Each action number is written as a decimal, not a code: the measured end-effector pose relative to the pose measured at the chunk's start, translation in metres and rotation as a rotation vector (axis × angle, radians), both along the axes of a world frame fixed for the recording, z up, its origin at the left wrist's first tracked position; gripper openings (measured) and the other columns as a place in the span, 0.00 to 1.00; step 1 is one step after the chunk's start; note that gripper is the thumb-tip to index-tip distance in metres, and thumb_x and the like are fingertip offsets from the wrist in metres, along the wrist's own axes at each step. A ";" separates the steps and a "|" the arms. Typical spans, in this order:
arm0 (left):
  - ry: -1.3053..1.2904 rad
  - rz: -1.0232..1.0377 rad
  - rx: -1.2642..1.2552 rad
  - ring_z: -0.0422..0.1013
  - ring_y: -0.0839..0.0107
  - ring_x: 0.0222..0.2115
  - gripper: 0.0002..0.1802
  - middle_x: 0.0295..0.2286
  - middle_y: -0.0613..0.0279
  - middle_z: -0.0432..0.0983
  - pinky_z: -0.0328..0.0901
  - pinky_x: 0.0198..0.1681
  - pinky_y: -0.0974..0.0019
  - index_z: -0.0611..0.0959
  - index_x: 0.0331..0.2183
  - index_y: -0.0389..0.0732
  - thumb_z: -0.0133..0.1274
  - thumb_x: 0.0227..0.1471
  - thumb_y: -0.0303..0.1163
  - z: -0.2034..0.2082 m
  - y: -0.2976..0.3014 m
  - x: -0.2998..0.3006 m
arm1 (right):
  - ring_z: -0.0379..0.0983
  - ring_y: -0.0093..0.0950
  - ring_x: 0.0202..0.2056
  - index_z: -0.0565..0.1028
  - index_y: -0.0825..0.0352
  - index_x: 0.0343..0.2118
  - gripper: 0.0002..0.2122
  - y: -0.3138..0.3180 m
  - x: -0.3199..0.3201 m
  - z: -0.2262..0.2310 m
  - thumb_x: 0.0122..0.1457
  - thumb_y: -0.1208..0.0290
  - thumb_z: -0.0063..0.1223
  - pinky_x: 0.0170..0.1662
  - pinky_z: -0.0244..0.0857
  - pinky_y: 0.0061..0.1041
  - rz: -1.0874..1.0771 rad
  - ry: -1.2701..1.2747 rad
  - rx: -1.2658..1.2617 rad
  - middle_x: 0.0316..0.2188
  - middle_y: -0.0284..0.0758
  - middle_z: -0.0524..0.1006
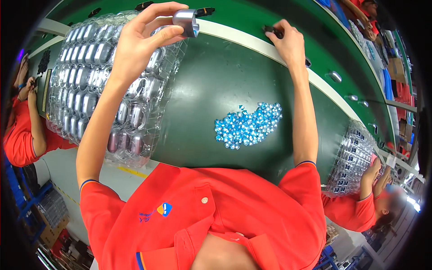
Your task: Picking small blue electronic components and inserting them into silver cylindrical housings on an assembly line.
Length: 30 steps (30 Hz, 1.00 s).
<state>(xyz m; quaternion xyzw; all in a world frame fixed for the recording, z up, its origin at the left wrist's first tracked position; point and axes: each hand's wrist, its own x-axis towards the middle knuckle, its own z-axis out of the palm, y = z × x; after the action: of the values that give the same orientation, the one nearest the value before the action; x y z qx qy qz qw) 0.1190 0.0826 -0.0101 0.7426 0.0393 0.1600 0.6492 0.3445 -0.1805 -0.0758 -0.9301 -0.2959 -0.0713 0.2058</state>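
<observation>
My left hand [144, 38] pinches a glossy silver-grey curved plastic shell [183, 19] between thumb and fingers, with its hollow side turned to the right. It is raised over the far end of a clear blister tray [155, 105] filled with rows of similar grey shells. Stretched out to the far right, my right hand [288, 42] closes its fingertips on a small black part [272, 31] at the green conveyor belt [243, 20]. The part's exact kind is too small to make out. Between my forearms, a heap of small blue-and-white pieces [248, 126] lies on the dark green table [193, 135].
A pale rail [238, 40] separates table and belt. Several black and silver parts sit along the belt, among them a silver shell [335, 76]. Another clear tray [351, 157] stands at the right. Red-shirted co-workers [27, 130] work on both sides.
</observation>
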 end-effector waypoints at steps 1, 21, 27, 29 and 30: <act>-0.003 -0.009 -0.006 0.73 0.64 0.49 0.21 0.48 0.55 0.73 0.73 0.50 0.60 0.73 0.52 0.34 0.55 0.57 0.23 -0.002 0.000 0.000 | 0.80 0.30 0.40 0.78 0.66 0.41 0.14 0.008 -0.013 0.011 0.52 0.71 0.66 0.46 0.72 0.27 0.004 0.004 0.002 0.36 0.40 0.82; 0.106 0.017 -0.226 0.74 0.67 0.44 0.23 0.42 0.56 0.76 0.74 0.44 0.65 0.74 0.51 0.36 0.57 0.52 0.20 0.024 -0.026 -0.001 | 0.80 0.25 0.39 0.80 0.73 0.41 0.14 0.064 -0.137 0.070 0.52 0.72 0.66 0.45 0.73 0.23 0.329 0.268 0.750 0.33 0.38 0.83; 0.067 -0.047 -0.067 0.70 0.65 0.51 0.22 0.51 0.56 0.71 0.72 0.51 0.60 0.76 0.51 0.34 0.58 0.54 0.24 0.005 -0.008 -0.004 | 0.75 0.24 0.41 0.73 0.73 0.52 0.19 0.062 -0.121 0.048 0.61 0.68 0.58 0.48 0.69 0.24 0.590 1.063 1.090 0.37 0.37 0.79; -0.005 -0.057 0.058 0.69 0.65 0.52 0.22 0.52 0.56 0.69 0.69 0.53 0.60 0.77 0.51 0.35 0.60 0.53 0.25 0.001 -0.009 -0.005 | 0.74 0.23 0.41 0.70 0.73 0.54 0.20 0.064 -0.121 0.045 0.63 0.67 0.55 0.48 0.68 0.24 0.634 1.215 1.149 0.38 0.37 0.77; -0.003 -0.046 0.063 0.69 0.65 0.52 0.22 0.52 0.56 0.69 0.69 0.53 0.60 0.77 0.51 0.35 0.60 0.53 0.25 -0.001 -0.007 -0.008 | 0.73 0.23 0.42 0.69 0.73 0.55 0.21 0.064 -0.122 0.046 0.64 0.66 0.53 0.49 0.67 0.24 0.742 1.324 1.109 0.39 0.37 0.76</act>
<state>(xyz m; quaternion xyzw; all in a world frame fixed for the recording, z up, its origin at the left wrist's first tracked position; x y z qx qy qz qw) 0.1108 0.0755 -0.0115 0.7632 0.0163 0.1474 0.6289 0.2225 -0.1169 -0.0302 -0.3967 -0.3200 0.4116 0.7556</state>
